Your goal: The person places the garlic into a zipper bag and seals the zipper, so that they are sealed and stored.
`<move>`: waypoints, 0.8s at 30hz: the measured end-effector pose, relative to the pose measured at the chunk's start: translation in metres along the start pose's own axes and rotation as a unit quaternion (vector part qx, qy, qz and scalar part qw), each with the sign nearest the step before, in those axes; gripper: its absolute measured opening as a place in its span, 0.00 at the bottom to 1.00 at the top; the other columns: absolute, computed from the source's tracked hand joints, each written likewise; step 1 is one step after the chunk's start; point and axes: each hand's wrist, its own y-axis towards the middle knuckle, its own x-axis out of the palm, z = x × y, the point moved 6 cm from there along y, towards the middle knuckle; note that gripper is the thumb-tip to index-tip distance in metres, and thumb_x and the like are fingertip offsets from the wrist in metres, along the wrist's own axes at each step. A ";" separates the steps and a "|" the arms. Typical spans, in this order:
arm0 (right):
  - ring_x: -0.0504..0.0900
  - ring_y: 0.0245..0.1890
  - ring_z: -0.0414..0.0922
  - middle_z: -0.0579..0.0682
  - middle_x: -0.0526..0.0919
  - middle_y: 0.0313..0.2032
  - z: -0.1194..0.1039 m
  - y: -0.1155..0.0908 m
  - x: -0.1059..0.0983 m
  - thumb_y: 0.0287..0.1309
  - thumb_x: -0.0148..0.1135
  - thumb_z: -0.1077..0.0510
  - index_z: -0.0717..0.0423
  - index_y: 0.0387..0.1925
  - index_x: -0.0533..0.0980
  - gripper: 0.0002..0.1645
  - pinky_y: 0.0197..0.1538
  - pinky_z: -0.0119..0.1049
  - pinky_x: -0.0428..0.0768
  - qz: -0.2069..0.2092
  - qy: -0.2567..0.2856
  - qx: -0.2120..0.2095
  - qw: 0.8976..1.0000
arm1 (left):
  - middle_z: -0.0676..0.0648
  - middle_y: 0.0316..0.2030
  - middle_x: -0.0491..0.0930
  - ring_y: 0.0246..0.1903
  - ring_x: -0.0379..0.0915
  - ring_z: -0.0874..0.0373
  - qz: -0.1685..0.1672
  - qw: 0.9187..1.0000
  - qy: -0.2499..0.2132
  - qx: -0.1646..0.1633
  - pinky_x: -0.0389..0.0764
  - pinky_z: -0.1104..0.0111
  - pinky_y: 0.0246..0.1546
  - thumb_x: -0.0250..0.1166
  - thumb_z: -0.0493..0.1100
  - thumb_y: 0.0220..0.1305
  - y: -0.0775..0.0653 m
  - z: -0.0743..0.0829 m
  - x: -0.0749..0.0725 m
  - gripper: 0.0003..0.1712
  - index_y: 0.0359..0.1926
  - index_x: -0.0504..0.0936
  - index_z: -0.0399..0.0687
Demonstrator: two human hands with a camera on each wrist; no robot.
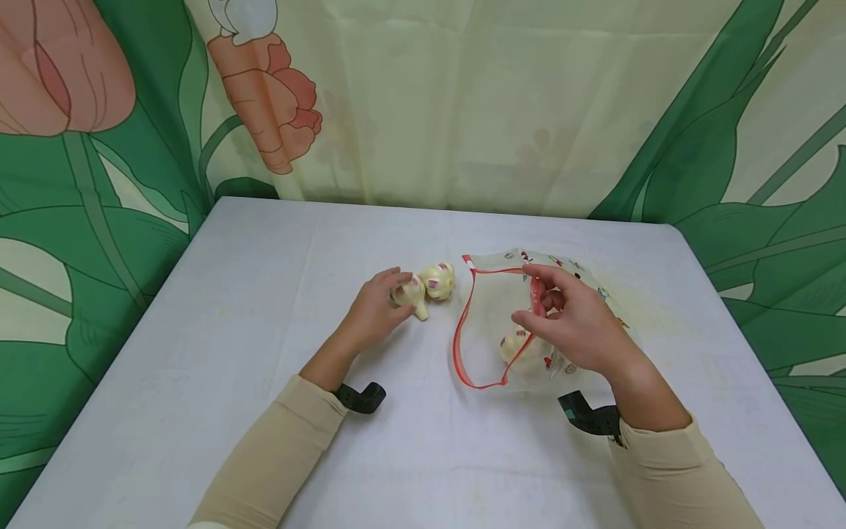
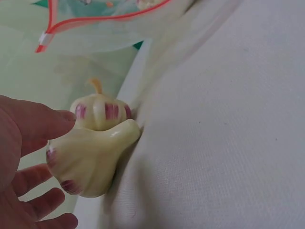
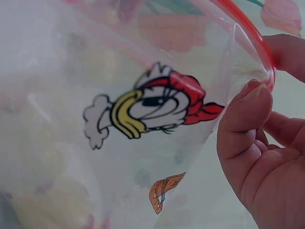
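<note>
A garlic bulb (image 1: 413, 294), cream with purple patches, lies on the table, its stem pointing toward the front. My left hand (image 1: 378, 307) is right at its left side. In the left wrist view the thumb (image 2: 45, 121) overlaps the near garlic bulb (image 2: 88, 162) and the fingers are spread apart beside it. A second garlic bulb (image 1: 439, 281) sits just behind, close against the first. My right hand (image 1: 581, 316) pinches the red rim of a clear printed zip bag (image 1: 485, 308), whose mouth gapes toward the left. Another garlic bulb (image 1: 512, 347) is inside the bag.
A white cloth covers the table (image 1: 370, 463). Behind it hangs a curtain (image 1: 449, 110) with printed flowers and leaves. The bag's printed side (image 3: 152, 100) shows a cartoon duck close to the right wrist camera.
</note>
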 end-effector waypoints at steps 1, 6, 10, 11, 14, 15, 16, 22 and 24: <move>0.74 0.36 0.48 0.54 0.72 0.36 0.000 0.000 0.000 0.57 0.74 0.59 0.61 0.70 0.65 0.42 0.30 0.31 0.76 0.000 0.002 -0.001 1.000 | 0.38 0.71 0.63 0.71 0.56 0.41 -0.002 1.000 0.002 0.001 0.61 0.51 0.69 0.70 0.39 0.64 0.001 -0.001 0.001 0.32 0.68 0.73 0.40; 0.74 0.36 0.48 0.54 0.72 0.36 -0.001 0.000 -0.001 0.57 0.73 0.59 0.61 0.69 0.66 0.41 0.30 0.30 0.76 0.000 0.006 -0.004 1.000 | 0.38 0.68 0.69 0.69 0.62 0.44 0.007 1.000 0.003 0.012 0.63 0.55 0.68 0.69 0.36 0.63 0.003 -0.001 0.002 0.29 0.65 0.76 0.39; 0.73 0.36 0.48 0.54 0.72 0.36 0.000 0.000 -0.001 0.57 0.74 0.59 0.61 0.70 0.66 0.41 0.30 0.30 0.76 0.001 0.005 -0.005 1.000 | 0.38 0.65 0.73 0.67 0.64 0.43 0.021 1.000 0.004 0.012 0.65 0.54 0.67 0.68 0.36 0.63 0.004 0.000 0.002 0.22 0.58 0.79 0.39; 0.73 0.36 0.48 0.54 0.72 0.36 0.000 0.000 -0.001 0.57 0.74 0.59 0.61 0.70 0.66 0.41 0.30 0.30 0.76 0.001 0.005 -0.005 1.000 | 0.38 0.65 0.72 0.67 0.64 0.43 0.022 1.000 0.005 0.009 0.66 0.55 0.66 0.67 0.36 0.63 0.004 0.000 0.003 0.20 0.56 0.80 0.40; 0.73 0.36 0.49 0.54 0.72 0.35 -0.001 0.000 0.000 0.57 0.74 0.59 0.61 0.69 0.66 0.41 0.30 0.30 0.76 0.001 0.005 -0.007 1.000 | 0.39 0.64 0.73 0.59 0.71 0.44 0.014 1.000 0.009 -0.007 0.73 0.57 0.56 0.66 0.38 0.64 0.003 -0.002 0.005 0.15 0.51 0.78 0.42; 0.73 0.36 0.48 0.54 0.72 0.35 -0.001 0.000 0.000 0.57 0.74 0.59 0.61 0.69 0.66 0.41 0.30 0.30 0.76 0.001 0.006 -0.008 1.000 | 0.39 0.63 0.74 0.56 0.73 0.45 0.011 1.000 0.010 -0.013 0.73 0.58 0.52 0.65 0.38 0.65 0.003 -0.002 0.005 0.14 0.51 0.77 0.42; 0.73 0.36 0.49 0.54 0.72 0.35 -0.001 0.000 -0.001 0.57 0.74 0.60 0.61 0.69 0.66 0.41 0.30 0.30 0.76 0.002 0.006 -0.008 1.000 | 0.40 0.61 0.75 0.51 0.74 0.46 0.007 1.000 0.011 -0.018 0.73 0.59 0.48 0.65 0.38 0.65 0.002 -0.003 0.006 0.14 0.50 0.76 0.43; 0.74 0.35 0.48 0.54 0.72 0.36 0.000 -0.001 -0.001 0.57 0.73 0.60 0.61 0.69 0.66 0.41 0.30 0.30 0.76 0.003 0.008 -0.007 1.000 | 0.40 0.51 0.76 0.47 0.71 0.47 -0.010 0.999 0.021 -0.025 0.74 0.57 0.49 0.65 0.36 0.61 -0.002 -0.002 0.003 0.16 0.49 0.73 0.41; 0.74 0.36 0.48 0.54 0.72 0.36 0.000 -0.001 -0.001 0.57 0.73 0.60 0.61 0.69 0.66 0.41 0.30 0.30 0.76 0.003 0.010 -0.007 1.000 | 0.38 0.53 0.74 0.52 0.71 0.45 -0.014 0.999 0.029 -0.017 0.73 0.54 0.54 0.64 0.35 0.60 -0.002 -0.001 0.002 0.21 0.54 0.73 0.40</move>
